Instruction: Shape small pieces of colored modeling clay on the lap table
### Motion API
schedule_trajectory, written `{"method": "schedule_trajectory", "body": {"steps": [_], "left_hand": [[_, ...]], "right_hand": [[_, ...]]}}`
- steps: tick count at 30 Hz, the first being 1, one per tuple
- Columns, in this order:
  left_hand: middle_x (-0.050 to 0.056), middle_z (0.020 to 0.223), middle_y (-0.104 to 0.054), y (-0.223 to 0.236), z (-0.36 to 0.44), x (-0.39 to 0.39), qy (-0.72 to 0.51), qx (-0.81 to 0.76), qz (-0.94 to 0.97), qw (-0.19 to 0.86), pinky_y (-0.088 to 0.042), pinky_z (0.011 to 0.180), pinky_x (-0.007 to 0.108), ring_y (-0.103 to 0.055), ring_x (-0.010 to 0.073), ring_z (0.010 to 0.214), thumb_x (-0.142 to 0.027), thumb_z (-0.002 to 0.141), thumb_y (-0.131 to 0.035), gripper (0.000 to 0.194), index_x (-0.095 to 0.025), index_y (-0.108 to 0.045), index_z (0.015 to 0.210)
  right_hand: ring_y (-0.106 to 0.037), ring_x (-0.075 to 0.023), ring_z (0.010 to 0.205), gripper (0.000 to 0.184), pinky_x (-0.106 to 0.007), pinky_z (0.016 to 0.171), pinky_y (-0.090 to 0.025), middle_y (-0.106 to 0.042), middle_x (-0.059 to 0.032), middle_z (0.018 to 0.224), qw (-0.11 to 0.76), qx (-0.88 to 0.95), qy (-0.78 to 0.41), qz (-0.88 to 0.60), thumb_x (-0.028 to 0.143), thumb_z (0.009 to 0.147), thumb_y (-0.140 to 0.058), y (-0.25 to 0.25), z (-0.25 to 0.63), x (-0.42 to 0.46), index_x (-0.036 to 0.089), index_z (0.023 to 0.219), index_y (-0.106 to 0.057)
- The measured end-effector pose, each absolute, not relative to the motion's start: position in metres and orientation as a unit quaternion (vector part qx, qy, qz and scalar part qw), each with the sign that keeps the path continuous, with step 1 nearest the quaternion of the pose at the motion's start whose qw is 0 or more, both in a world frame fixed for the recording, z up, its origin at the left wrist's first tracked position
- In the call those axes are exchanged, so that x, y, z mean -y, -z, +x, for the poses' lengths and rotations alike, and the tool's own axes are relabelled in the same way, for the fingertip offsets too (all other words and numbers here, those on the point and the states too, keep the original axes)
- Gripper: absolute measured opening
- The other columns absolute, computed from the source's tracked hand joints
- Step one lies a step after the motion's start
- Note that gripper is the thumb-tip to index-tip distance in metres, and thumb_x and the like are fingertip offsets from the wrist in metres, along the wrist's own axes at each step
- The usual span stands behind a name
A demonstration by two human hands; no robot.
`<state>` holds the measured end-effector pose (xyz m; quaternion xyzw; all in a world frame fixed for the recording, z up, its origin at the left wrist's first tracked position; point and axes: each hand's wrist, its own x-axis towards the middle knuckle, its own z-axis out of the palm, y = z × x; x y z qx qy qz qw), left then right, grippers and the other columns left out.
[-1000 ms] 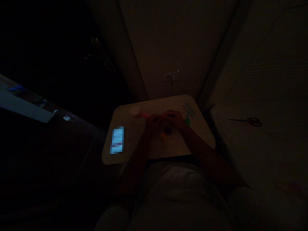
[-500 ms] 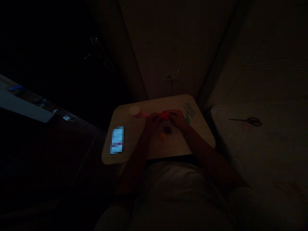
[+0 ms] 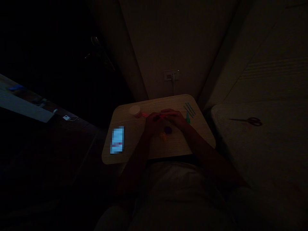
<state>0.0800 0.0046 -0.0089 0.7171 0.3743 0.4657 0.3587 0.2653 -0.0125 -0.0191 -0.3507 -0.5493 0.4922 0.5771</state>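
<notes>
In dim light my left hand (image 3: 152, 122) and my right hand (image 3: 176, 118) meet over the far middle of a small wooden table (image 3: 134, 147). Between their fingers is a piece of red modelling clay (image 3: 163, 115), mostly covered. My left fingers are curled at its left end; the right fingers lie across it, more outstretched. A pink piece (image 3: 144, 114) shows just left of my left hand, beside a pale round tub (image 3: 135, 111). Nearer me lie a purple lump (image 3: 168, 130) and an orange lump (image 3: 163, 136). Right of my right hand is a green piece (image 3: 188, 118).
Several thin bluish-green sticks (image 3: 190, 110) lie at the table's far right. A lit phone (image 3: 117, 140) rests on the left side. Scissors (image 3: 250, 121) are on the pale surface to the right. A wall socket (image 3: 171, 75) with a plugged-in cable is behind the table.
My right fingers have stretched out leftward over the red clay, and the hands have closed together. Less of the clay shows now. The things on the table stay put.
</notes>
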Motion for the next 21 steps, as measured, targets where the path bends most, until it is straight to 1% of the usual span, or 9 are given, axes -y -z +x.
{"method": "schedule_trajectory", "body": {"steps": [5, 6, 8, 10, 11, 13, 15, 19, 21], "left_hand": [[0.006, 0.088, -0.071, 0.007, 0.080, -0.004, -0.483, -0.368, 0.722, 0.331, -0.052, 0.080, 0.034, -0.065, 0.0198, 0.084, -0.029, 0.082, -0.075, 0.010, -0.019, -0.074, 0.084], [0.006, 0.088, -0.071, 0.007, 0.080, -0.004, -0.486, -0.368, 0.722, 0.327, -0.051, 0.079, 0.033, -0.065, 0.0195, 0.084, -0.026, 0.082, -0.075, 0.007, -0.019, -0.074, 0.083], [0.005, 0.086, -0.070, 0.008, 0.080, -0.003, -0.487, -0.368, 0.724, 0.321, -0.050, 0.078, 0.032, -0.065, 0.0189, 0.082, -0.022, 0.082, -0.073, 0.003, -0.019, -0.073, 0.081], [0.004, 0.084, -0.069, 0.009, 0.080, -0.004, -0.486, -0.370, 0.727, 0.314, -0.050, 0.076, 0.031, -0.064, 0.0181, 0.081, -0.019, 0.082, -0.072, 0.003, -0.019, -0.072, 0.079], [0.003, 0.083, -0.069, 0.009, 0.079, -0.004, -0.487, -0.373, 0.727, 0.310, -0.049, 0.076, 0.031, -0.063, 0.0177, 0.079, -0.018, 0.081, -0.072, 0.004, -0.019, -0.072, 0.078], [0.003, 0.081, -0.067, 0.010, 0.079, -0.004, -0.491, -0.380, 0.723, 0.303, -0.049, 0.075, 0.031, -0.062, 0.0173, 0.077, -0.019, 0.081, -0.072, 0.004, -0.019, -0.071, 0.077], [0.003, 0.080, -0.066, 0.010, 0.079, -0.004, -0.497, -0.383, 0.719, 0.300, -0.049, 0.073, 0.031, -0.061, 0.0173, 0.077, -0.021, 0.081, -0.073, 0.005, -0.019, -0.071, 0.076], [0.004, 0.082, -0.067, 0.009, 0.080, -0.003, -0.497, -0.371, 0.722, 0.305, -0.051, 0.074, 0.031, -0.062, 0.0176, 0.079, -0.024, 0.082, -0.072, 0.005, -0.019, -0.072, 0.080], [0.004, 0.084, -0.067, 0.009, 0.080, -0.003, -0.494, -0.369, 0.721, 0.318, -0.052, 0.076, 0.031, -0.063, 0.0174, 0.079, -0.026, 0.083, -0.072, 0.007, -0.019, -0.072, 0.081]], "right_hand": [[-0.067, -0.0241, 0.111, 0.027, -0.041, 0.100, -0.052, -0.074, -0.0068, 0.116, 0.575, 0.565, -0.466, -0.365, 0.049, 0.074, -0.082, 0.020, 0.263, 0.012, 0.027, 0.090, -0.082], [-0.068, -0.0241, 0.110, 0.029, -0.041, 0.099, -0.053, -0.074, -0.0071, 0.114, 0.574, 0.562, -0.465, -0.372, 0.048, 0.075, -0.082, 0.021, 0.262, 0.012, 0.027, 0.094, -0.082], [-0.070, -0.0238, 0.105, 0.038, -0.040, 0.094, -0.056, -0.075, -0.0073, 0.113, 0.573, 0.545, -0.475, -0.386, 0.046, 0.075, -0.082, 0.022, 0.259, 0.011, 0.026, 0.107, -0.078], [-0.071, -0.0233, 0.102, 0.047, -0.039, 0.091, -0.058, -0.076, -0.0074, 0.113, 0.569, 0.529, -0.492, -0.393, 0.046, 0.074, -0.082, 0.023, 0.256, 0.010, 0.026, 0.116, -0.075], [-0.072, -0.0232, 0.100, 0.046, -0.039, 0.090, -0.058, -0.077, -0.0075, 0.111, 0.564, 0.529, -0.495, -0.397, 0.047, 0.074, -0.082, 0.023, 0.255, 0.010, 0.025, 0.115, -0.075], [-0.072, -0.0233, 0.098, 0.040, -0.038, 0.089, -0.057, -0.078, -0.0074, 0.106, 0.543, 0.550, -0.484, -0.410, 0.049, 0.076, -0.080, 0.022, 0.254, 0.011, 0.023, 0.106, -0.078], [-0.073, -0.0233, 0.093, 0.037, -0.036, 0.084, -0.057, -0.079, -0.0069, 0.099, 0.525, 0.569, -0.471, -0.423, 0.052, 0.076, -0.079, 0.022, 0.254, 0.012, 0.022, 0.098, -0.080], [-0.072, -0.0218, 0.079, 0.042, -0.032, 0.070, -0.056, -0.079, -0.0058, 0.088, 0.511, 0.567, -0.484, -0.427, 0.055, 0.072, -0.082, 0.024, 0.257, 0.011, 0.020, 0.096, -0.080], [-0.071, -0.0210, 0.074, 0.043, -0.030, 0.066, -0.055, -0.078, -0.0053, 0.083, 0.511, 0.568, -0.482, -0.429, 0.055, 0.071, -0.082, 0.026, 0.258, 0.010, 0.019, 0.093, -0.080]]}}
